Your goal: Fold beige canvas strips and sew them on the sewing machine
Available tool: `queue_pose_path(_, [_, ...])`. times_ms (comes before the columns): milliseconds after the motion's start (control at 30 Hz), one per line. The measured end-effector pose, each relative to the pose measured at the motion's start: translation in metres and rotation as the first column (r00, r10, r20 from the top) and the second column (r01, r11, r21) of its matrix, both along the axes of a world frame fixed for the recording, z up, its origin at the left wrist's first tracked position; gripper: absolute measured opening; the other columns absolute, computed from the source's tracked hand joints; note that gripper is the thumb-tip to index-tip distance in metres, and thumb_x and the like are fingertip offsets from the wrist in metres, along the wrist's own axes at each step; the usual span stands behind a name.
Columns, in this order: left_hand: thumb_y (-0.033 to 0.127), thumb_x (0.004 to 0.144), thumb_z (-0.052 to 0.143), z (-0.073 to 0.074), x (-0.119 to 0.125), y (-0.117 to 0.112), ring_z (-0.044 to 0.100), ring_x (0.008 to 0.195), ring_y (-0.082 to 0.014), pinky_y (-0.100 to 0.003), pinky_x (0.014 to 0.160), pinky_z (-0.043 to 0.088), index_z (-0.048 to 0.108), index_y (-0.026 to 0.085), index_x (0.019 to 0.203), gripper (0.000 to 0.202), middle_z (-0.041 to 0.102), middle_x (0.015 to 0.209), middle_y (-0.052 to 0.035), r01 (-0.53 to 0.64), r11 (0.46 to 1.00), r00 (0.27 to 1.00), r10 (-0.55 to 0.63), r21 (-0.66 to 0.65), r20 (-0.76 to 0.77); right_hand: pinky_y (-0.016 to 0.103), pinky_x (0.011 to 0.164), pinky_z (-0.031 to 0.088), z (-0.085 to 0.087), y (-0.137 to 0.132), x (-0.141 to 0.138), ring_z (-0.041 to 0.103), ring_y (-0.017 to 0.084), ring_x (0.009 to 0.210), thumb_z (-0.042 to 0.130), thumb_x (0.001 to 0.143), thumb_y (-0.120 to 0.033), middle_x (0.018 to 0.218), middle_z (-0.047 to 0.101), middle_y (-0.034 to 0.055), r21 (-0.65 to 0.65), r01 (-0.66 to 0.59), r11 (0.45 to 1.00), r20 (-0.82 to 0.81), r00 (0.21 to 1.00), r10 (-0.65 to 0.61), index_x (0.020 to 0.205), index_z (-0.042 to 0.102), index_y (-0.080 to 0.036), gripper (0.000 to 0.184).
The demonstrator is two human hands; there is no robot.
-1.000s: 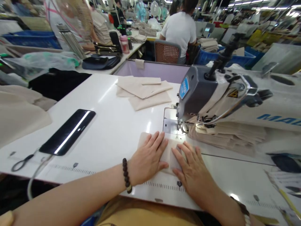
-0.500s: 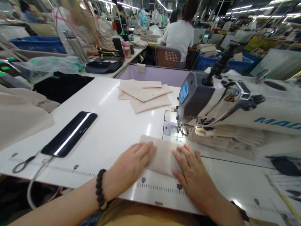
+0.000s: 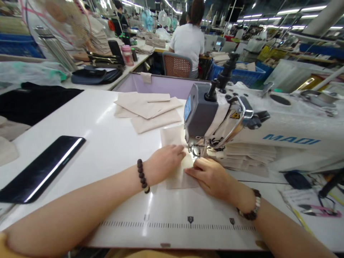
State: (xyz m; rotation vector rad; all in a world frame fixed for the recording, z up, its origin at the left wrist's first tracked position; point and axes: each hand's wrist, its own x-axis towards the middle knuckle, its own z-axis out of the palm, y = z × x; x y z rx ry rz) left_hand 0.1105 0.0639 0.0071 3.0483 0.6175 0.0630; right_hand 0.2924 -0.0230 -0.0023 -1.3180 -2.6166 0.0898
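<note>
A beige fabric piece [image 3: 176,175] lies on the white sewing table [image 3: 107,143] and runs under the presser foot of the grey sewing machine [image 3: 215,114]. My left hand [image 3: 163,163] rests flat on the left part of the fabric, fingers stretched toward the needle. On the fabric's right side, just in front of the needle, my right hand [image 3: 208,175] presses down with its fingers together. Part of the fabric shows behind the needle beside the machine head.
A stack of beige pieces [image 3: 149,109] lies further back on the table. A black phone [image 3: 40,168] sits at the left. More folded fabric [image 3: 247,157] lies under the machine arm. A person in white [image 3: 188,43] sits at another station behind.
The fabric piece has moved forward under the presser foot, and both hands have moved with it toward the needle. The view has shifted right and closer.
</note>
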Motion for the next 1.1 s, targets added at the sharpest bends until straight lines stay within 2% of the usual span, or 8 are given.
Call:
queue_pose_path(67, [0.019,0.088,0.046,-0.002,0.002,-0.011,0.053,0.095,-0.022,-0.034,0.084,0.045,0.056,0.011,0.091,0.013,0.056,0.095,-0.0092,0.026,0.999,1.0,-0.025,-0.028,0.017,0.029,0.063,0.033,-0.004,-0.001,0.001,0.044,0.016,0.069,0.032,0.092,-0.021,0.075,0.054,0.0044,0.035,-0.007,0.999,-0.036,0.999,0.008,0.104,0.062,-0.019,0.033])
queue_pose_path(167, [0.026,0.087,0.049,-0.01,-0.001,-0.019,0.05,0.104,-0.0259,-0.038,0.089,0.043,0.055,0.008,0.097,0.022,0.055,0.104,-0.0131,0.005,1.0,0.997,-0.003,-0.029,0.073,0.03,0.061,0.032,-0.008,-0.006,0.003,0.043,0.016,0.066,0.032,0.092,-0.02,0.071,0.053,0.0041,0.082,0.001,0.997,-0.048,0.999,0.003,0.103,0.062,-0.016,0.032])
queue_pose_path(367, [0.026,0.089,0.046,-0.022,-0.004,-0.006,0.04,0.12,-0.0291,-0.045,0.1,0.033,0.049,0.007,0.113,0.031,0.047,0.125,-0.0158,0.04,0.999,0.993,-0.039,-0.009,0.114,0.028,0.057,0.031,-0.009,-0.006,0.007,0.044,0.016,0.062,0.034,0.087,-0.013,0.066,0.052,0.0033,0.095,0.072,0.993,-0.053,0.996,-0.067,0.097,0.061,-0.012,0.03])
queue_pose_path(667, [0.026,0.091,0.042,-0.02,0.0,0.004,0.039,0.12,-0.0266,-0.044,0.101,0.031,0.048,0.007,0.115,0.031,0.045,0.128,-0.0156,0.027,0.999,0.996,-0.025,-0.025,0.081,0.028,0.055,0.03,-0.013,-0.004,0.002,0.046,0.015,0.06,0.037,0.083,-0.011,0.067,0.053,0.0027,0.111,0.184,0.977,0.023,0.982,-0.188,0.105,0.059,-0.013,0.031])
queue_pose_path(933, [0.025,0.092,0.039,-0.016,0.003,0.007,0.04,0.119,-0.0256,-0.043,0.1,0.028,0.05,0.009,0.112,0.028,0.046,0.127,-0.0145,0.015,0.999,0.999,-0.013,-0.049,0.049,0.027,0.056,0.032,-0.015,-0.004,0.0,0.048,0.014,0.061,0.04,0.081,-0.011,0.069,0.055,0.0025,0.121,0.228,0.966,0.04,0.971,-0.234,0.111,0.057,-0.013,0.034])
queue_pose_path(1100, [0.024,0.092,0.039,-0.019,0.003,0.007,0.039,0.119,-0.0255,-0.043,0.101,0.027,0.05,0.009,0.112,0.027,0.046,0.127,-0.0144,0.007,1.0,0.998,-0.006,-0.029,0.058,0.027,0.055,0.031,-0.015,-0.004,-0.002,0.049,0.014,0.061,0.042,0.08,-0.01,0.07,0.056,0.0023,0.098,0.246,0.964,0.042,0.967,-0.251,0.111,0.057,-0.014,0.036])
